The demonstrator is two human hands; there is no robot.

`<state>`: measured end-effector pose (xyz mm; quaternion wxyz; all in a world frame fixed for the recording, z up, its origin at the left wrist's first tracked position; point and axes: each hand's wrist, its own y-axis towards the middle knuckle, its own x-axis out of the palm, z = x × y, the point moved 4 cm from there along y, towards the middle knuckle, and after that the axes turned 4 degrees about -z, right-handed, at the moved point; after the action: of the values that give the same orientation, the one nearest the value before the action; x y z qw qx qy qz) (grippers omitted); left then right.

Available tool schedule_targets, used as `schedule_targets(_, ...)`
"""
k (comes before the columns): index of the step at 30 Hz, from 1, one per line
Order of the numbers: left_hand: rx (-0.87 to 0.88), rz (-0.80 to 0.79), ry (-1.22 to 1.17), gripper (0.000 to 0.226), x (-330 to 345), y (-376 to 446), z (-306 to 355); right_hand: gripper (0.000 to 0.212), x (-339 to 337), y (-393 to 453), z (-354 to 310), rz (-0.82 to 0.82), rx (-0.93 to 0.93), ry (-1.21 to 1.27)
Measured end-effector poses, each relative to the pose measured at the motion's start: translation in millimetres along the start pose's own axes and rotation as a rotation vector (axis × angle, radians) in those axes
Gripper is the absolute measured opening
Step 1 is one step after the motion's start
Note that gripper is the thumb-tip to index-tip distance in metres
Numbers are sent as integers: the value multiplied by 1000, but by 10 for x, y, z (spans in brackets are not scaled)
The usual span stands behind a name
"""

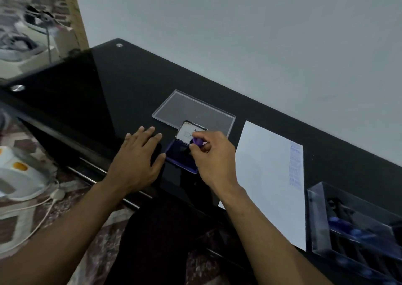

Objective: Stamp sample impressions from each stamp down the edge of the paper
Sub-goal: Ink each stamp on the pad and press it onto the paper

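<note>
Right hand (214, 154) pinches a purple stamp (197, 141) over the ink pad (181, 157); left hand (139, 152), fingers straight, rests flat on the table (87, 102) beside it.

Left hand (139, 154) flat, fingers spread; right hand (214, 156) pinching.

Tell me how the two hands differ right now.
The left hand lies flat with fingers spread and straight on the black table, beside the ink pad; the right hand has curled fingers. The left hand holds nothing; the right hand pinches a purple stamp over the ink pad. The left hand is farther from the paper than the right hand. Both are bare and reach forward over the table.
</note>
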<state>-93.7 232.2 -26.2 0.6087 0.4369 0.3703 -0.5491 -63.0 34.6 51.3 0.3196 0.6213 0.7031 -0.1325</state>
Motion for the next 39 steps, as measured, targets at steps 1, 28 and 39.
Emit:
schedule_targets(1, 0, -6, 0, 74, 4, -6, -5, 21, 16, 8, -18, -5, -3, -13)
schedule_targets(28, -9, -20, 135, 72, 107, -38, -13, 28, 79, 79, -149, -197, -53, -314)
schedule_targets(39, -4, -8, 132, 71, 101, -45, 0, 30, 57, 91, -152, -197, -37, -333)
